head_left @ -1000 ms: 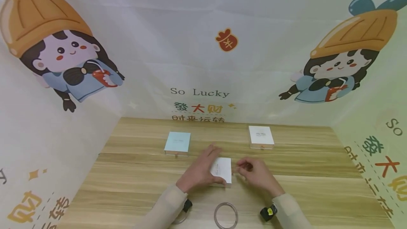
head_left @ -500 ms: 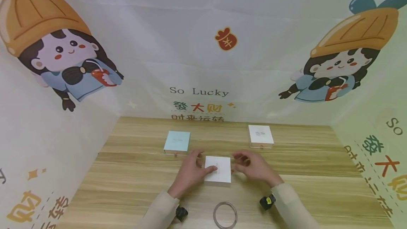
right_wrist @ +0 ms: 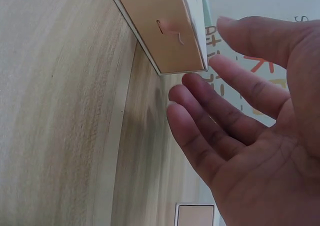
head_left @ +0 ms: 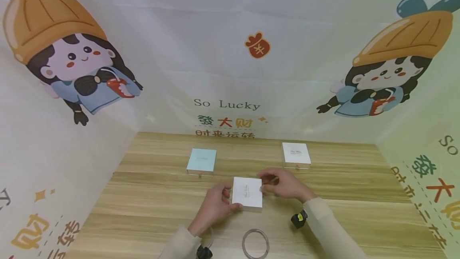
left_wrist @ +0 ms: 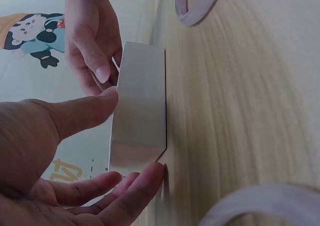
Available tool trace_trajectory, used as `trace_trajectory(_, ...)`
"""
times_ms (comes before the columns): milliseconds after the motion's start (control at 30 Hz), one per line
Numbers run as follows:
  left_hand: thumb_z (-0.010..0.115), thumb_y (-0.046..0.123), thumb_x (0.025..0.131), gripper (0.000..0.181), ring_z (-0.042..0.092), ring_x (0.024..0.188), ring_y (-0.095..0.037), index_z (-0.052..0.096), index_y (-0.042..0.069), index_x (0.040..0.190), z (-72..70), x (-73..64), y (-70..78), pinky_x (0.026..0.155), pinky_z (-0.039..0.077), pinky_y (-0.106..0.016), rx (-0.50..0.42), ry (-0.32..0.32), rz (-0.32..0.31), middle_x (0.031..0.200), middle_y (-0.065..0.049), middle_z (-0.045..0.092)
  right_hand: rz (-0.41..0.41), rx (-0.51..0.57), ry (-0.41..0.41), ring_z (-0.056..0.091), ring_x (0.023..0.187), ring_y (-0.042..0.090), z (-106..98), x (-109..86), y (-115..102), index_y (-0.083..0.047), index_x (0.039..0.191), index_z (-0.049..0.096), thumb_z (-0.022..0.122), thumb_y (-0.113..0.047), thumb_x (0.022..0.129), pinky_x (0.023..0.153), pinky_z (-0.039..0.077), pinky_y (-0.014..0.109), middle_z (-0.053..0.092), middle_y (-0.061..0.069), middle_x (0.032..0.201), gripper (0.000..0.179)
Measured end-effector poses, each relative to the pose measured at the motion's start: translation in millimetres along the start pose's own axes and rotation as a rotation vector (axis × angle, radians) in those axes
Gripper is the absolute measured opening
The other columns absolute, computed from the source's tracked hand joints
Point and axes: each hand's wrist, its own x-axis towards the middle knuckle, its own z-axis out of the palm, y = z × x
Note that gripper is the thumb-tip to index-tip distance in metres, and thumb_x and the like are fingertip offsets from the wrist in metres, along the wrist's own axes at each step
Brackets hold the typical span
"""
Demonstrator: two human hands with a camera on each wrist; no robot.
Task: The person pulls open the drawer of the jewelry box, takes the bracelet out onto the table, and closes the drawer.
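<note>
A small white box (head_left: 247, 193) with faint print on its lid lies flat between the two hands. My left hand (head_left: 215, 207) holds its near-left corner; in the left wrist view the thumb touches the upper edge and the fingertips touch the left end. My right hand (head_left: 285, 184) is at the box's right end, fingers loosely bent and spread. The right wrist view shows that end as a tan drawer front with a short ribbon pull (right_wrist: 171, 32), and nothing is gripped there. Nearer me lies a pale translucent bangle (head_left: 255, 244). Beside my left wrist is a second bangle (left_wrist: 265, 201), partly cut off.
At the back left of the wooden table (head_left: 154, 195) sits a light blue box (head_left: 201, 161). Another white box (head_left: 296, 155) stands at the back right. A printed cloth backdrop (head_left: 215, 51) encloses the table's back and sides.
My left hand has drawn back from over the box: its thumb crossed the lid and now sits at the near edge. My right hand has moved slightly left, closer to the drawer end.
</note>
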Motion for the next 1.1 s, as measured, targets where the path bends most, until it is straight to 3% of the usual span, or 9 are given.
trace_trajectory(267, 0.089, 0.015, 0.078, 0.061, 0.06, 0.086, -0.02, 0.059, -0.007, 0.127, 4.7, -2.9, 1.0, 0.069, 0.052, -0.025, 0.007, 0.002, 0.035, 0.102, -0.012, 0.064, 0.008, 0.025, -0.009, 0.068, 0.102, 0.019, 2, 3.7, 4, -0.007, 0.124, 0.07, 0.075, -0.016, 0.093, 0.09, 0.057, 0.036, 0.074, 0.006, 0.109, 0.032)
trace_trajectory(500, 0.088, 0.013, 0.077, 0.047, 0.06, 0.083, -0.018, 0.063, -0.001, 0.114, 5.3, -2.1, 0.7, 0.068, 0.051, -0.022, 0.006, 0.016, 0.041, 0.097, -0.009, 0.066, 0.046, 0.056, 0.011, 0.068, 0.1, 0.018, 5, 5.4, 6, -0.007, 0.121, 0.071, 0.075, -0.014, 0.093, 0.089, 0.057, 0.033, 0.074, 0.007, 0.107, 0.029)
trace_trajectory(1100, 0.089, 0.008, 0.075, 0.035, 0.062, 0.08, -0.016, 0.066, 0.002, 0.101, -5.2, 6.3, -1.9, 0.068, 0.053, -0.025, -0.028, -0.011, 0.025, 0.093, -0.009, 0.068, 0.085, 0.111, 0.043, 0.066, 0.093, 0.016, 10, 1.4, 3, -0.004, 0.117, 0.071, 0.078, -0.012, 0.091, 0.079, 0.054, 0.023, 0.072, 0.007, 0.101, 0.028)
